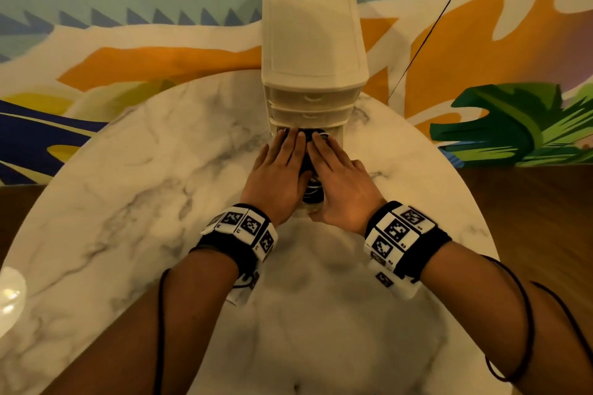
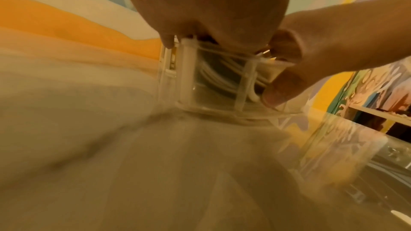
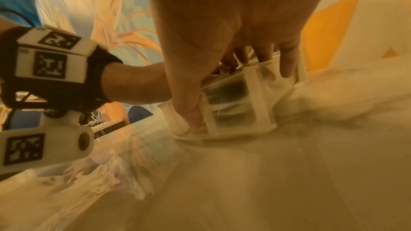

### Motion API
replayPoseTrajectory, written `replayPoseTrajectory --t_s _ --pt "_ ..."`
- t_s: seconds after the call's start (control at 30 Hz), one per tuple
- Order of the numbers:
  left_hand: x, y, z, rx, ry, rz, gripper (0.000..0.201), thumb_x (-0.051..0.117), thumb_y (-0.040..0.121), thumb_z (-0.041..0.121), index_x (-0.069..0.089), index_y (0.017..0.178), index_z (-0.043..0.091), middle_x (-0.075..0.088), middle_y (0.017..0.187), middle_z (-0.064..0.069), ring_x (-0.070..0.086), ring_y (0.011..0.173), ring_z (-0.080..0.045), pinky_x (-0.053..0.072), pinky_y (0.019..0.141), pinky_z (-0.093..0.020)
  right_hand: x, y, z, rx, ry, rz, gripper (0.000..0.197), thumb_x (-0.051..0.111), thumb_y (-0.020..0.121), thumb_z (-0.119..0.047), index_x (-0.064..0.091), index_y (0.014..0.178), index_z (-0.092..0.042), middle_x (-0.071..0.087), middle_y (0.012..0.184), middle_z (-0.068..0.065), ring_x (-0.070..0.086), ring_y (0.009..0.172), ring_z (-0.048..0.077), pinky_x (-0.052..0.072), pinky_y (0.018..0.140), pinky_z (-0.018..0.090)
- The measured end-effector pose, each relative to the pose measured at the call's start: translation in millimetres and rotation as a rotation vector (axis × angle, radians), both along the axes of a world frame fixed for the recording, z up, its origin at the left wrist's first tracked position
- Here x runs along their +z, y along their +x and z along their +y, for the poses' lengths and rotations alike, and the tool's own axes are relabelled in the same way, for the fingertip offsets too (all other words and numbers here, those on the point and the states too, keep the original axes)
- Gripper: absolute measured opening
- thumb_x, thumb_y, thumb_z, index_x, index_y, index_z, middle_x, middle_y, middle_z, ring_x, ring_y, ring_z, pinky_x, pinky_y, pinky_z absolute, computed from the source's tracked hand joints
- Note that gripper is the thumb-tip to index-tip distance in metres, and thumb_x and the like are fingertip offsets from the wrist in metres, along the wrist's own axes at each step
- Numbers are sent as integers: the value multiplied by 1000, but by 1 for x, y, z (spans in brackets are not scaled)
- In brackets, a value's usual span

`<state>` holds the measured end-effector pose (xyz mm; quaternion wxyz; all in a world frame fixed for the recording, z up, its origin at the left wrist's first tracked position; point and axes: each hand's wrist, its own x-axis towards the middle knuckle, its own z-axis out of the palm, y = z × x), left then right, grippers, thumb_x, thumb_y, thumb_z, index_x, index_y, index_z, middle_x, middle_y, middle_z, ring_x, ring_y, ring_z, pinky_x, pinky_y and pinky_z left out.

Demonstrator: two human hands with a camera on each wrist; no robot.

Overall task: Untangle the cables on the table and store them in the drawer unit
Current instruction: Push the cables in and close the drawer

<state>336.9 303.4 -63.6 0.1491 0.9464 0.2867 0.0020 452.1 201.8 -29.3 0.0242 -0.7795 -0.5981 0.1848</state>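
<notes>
A white plastic drawer unit (image 1: 313, 42) stands at the far side of the round marble table (image 1: 144, 186). Its bottom drawer (image 1: 312, 209) is pulled out toward me. Dark and white coiled cables (image 1: 308, 163) lie inside it. My left hand (image 1: 282, 170) and right hand (image 1: 340, 183) lie flat side by side on top of the cables, fingers straight and pointing at the unit. In the left wrist view white cable loops (image 2: 213, 76) show through the clear drawer wall (image 2: 189, 80). In the right wrist view the right thumb (image 3: 189, 108) runs down the drawer's front corner (image 3: 235, 111).
The two upper drawers (image 1: 311, 99) are closed. A painted mural wall (image 1: 160, 58) rises right behind the table. A thin black line (image 1: 433, 22) slants across the wall at the right. A glossy pale object (image 1: 9, 295) sits at the table's left edge.
</notes>
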Motion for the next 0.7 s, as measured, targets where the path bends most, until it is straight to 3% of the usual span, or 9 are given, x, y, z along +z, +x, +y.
replayPoseTrajectory --t_s 0.13,0.33,0.43,0.53,0.63,0.7 --pt "8 6 -8 38 23 11 58 24 101 37 5 150 12 3 159 -6 -1 146 -22 7 119 -39 1 10 3 25 -29 17 119 72 66 -53 -4 151 -19 -5 159 -4 -5 147 20 28 110 46" --pt "9 15 -21 139 -6 2 57 23 101 35 8 149 8 8 158 -12 1 146 -26 7 119 -39 4 18 11 42 -67 103 112 66 70 -56 -4 151 -23 0 160 -1 -3 147 22 38 106 44" --pt "6 16 -13 76 -35 28 65 8 96 43 11 148 5 9 157 -16 3 146 -28 9 119 -40 8 21 16 62 -103 60 110 65 72 -55 -4 151 -21 0 160 2 -1 147 26 38 107 45" --pt "4 9 -7 6 -41 88 73 -7 93 52 1 150 7 -4 158 -13 -10 145 -26 3 119 -40 6 20 20 90 -137 28 111 64 73 -58 -4 151 -18 -1 159 6 -2 146 30 35 109 46" --pt "7 11 -21 69 -104 100 69 15 98 49 -9 148 9 -17 156 -10 -18 143 -23 -5 119 -38 1 22 18 91 -148 7 107 64 77 -52 -7 150 -21 -6 159 4 -6 146 29 37 107 46" --pt "10 15 -29 109 -95 102 75 17 93 51 -10 148 8 -18 156 -11 -19 143 -24 -7 118 -37 -1 25 19 93 -157 20 102 63 79 -46 -7 150 -22 -7 159 3 -6 146 30 36 108 46"
